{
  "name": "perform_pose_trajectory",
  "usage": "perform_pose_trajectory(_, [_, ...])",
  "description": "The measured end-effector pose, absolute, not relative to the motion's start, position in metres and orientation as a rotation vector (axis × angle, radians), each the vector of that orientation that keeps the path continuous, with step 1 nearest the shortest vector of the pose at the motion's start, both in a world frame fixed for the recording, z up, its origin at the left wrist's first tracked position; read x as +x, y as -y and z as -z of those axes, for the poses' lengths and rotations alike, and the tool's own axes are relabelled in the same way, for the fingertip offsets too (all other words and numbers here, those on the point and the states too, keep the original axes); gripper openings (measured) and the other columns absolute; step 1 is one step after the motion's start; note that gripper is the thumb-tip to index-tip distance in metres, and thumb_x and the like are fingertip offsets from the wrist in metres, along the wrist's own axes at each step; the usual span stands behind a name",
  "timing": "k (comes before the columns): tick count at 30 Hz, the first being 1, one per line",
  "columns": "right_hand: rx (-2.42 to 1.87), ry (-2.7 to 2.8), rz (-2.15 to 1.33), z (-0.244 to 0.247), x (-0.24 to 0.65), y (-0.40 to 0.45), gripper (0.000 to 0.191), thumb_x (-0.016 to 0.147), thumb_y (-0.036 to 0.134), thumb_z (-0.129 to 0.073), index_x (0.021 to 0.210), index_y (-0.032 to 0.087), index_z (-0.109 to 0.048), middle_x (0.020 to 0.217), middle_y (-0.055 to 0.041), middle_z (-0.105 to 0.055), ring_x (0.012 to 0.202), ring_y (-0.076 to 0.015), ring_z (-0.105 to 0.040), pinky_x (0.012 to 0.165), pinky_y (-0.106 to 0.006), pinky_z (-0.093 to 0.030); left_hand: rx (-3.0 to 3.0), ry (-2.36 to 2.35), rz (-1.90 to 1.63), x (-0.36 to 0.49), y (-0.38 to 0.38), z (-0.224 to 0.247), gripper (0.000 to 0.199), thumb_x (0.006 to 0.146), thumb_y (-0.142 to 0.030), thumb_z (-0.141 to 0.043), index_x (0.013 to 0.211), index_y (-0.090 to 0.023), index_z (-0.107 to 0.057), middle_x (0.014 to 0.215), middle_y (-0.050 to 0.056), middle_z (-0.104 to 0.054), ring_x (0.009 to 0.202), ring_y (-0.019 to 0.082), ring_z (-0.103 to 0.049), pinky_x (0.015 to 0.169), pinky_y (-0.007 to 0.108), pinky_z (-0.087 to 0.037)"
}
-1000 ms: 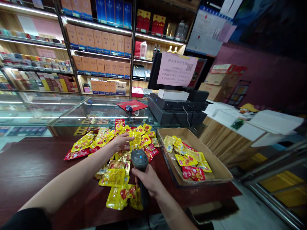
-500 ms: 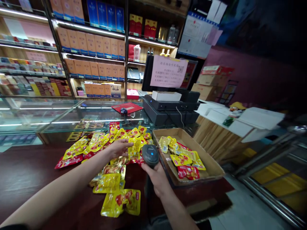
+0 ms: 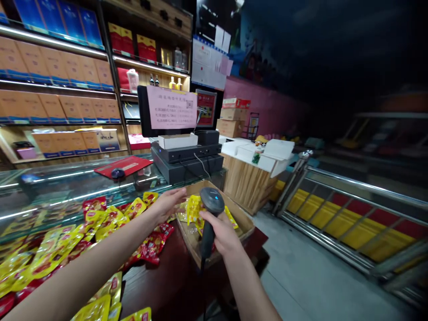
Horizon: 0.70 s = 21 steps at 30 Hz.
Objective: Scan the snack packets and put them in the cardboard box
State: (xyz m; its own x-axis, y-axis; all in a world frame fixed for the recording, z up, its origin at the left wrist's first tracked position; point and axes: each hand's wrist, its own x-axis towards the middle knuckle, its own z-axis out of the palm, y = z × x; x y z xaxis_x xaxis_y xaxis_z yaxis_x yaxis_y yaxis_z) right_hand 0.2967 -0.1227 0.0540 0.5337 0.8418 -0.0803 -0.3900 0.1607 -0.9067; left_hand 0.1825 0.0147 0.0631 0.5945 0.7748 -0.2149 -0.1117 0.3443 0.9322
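Note:
My right hand is wrapped around the handle of a black barcode scanner with a small blue light, held over the cardboard box. My left hand reaches to the box's left side with its fingers stretched out. Just past those fingertips, apart from them, a yellow snack packet stands over the box, partly behind the scanner. Other packets inside the box are largely hidden by the scanner and my right hand. Left of the box, a heap of red and yellow snack packets covers the counter.
Behind the box stand a dark cash register and a monitor bearing a pink notice. A red folder lies on the glass display counter. Metal railings run along the right, past the grey floor.
The view has swung right. My left hand has carried a yellow packet from the heap to the box and let go of it. The scanner, still in my right hand, is now over the box.

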Motion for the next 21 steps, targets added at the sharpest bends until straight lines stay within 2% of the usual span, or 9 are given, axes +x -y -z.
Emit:
perform_pose_trajectory(3, [-1.095, 0.494, -0.893, -0.052, 0.307, 0.122, 0.031, 0.054, 0.027, -0.078, 0.081, 0.016, -0.069, 0.077, -0.0011, -0.07, 0.075, -0.0183, -0.062, 0.069, -0.027, -0.045, 1.071, -0.795, -0.691, 0.191, -0.024, -0.058, 0.037, 0.071, -0.038, -0.072, 0.1, -0.017, -0.062, 0.122, 0.012, -0.056, 0.104, 0.024, -0.056, 0.078, 0.041, -0.053])
perform_pose_trajectory(7, [-1.079, 0.527, -0.951, -0.042, 0.297, 0.124, 0.029, 0.054, 0.026, -0.078, 0.08, 0.016, -0.07, 0.078, -0.0008, -0.07, 0.077, -0.0167, -0.06, 0.07, -0.025, -0.044, 1.039, -0.87, -0.694, 0.17, -0.024, -0.052, 0.036, 0.072, -0.035, -0.071, 0.102, -0.016, -0.063, 0.122, 0.014, -0.055, 0.101, 0.024, -0.057, 0.078, 0.043, -0.053])
perform_pose_trajectory(12, [-1.064, 0.546, -1.182, -0.024, 0.26, 0.122, 0.033, 0.055, 0.026, -0.079, 0.084, 0.016, -0.069, 0.072, -0.0011, -0.068, 0.065, -0.0138, -0.059, 0.061, -0.023, -0.044, 1.012, -0.964, -0.682, 0.122, -0.017, -0.038, 0.04, 0.07, -0.037, -0.073, 0.103, -0.017, -0.064, 0.121, 0.013, -0.056, 0.1, 0.023, -0.058, 0.076, 0.04, -0.054])
perform_pose_trajectory(15, [-1.103, 0.522, -1.302, -0.011, 0.234, 0.119, 0.03, 0.052, 0.026, -0.08, 0.077, 0.016, -0.068, 0.065, -0.0007, -0.066, 0.059, -0.0134, -0.059, 0.056, -0.023, -0.043, 0.98, -1.005, -0.661, 0.091, -0.011, -0.027, 0.044, 0.068, -0.04, -0.074, 0.105, -0.018, -0.064, 0.123, 0.013, -0.057, 0.103, 0.024, -0.057, 0.075, 0.038, -0.054])
perform_pose_trajectory(21, [-1.103, 0.488, -1.386, 0.017, 0.204, 0.107, 0.028, 0.048, 0.017, -0.079, 0.074, 0.015, -0.068, 0.065, 0.0014, -0.066, 0.06, -0.0119, -0.058, 0.059, -0.023, -0.044, 1.021, -1.056, -0.672, 0.047, 0.015, -0.003, 0.049, 0.07, -0.042, -0.071, 0.113, -0.02, -0.062, 0.124, 0.013, -0.057, 0.112, 0.027, -0.054, 0.073, 0.032, -0.052])
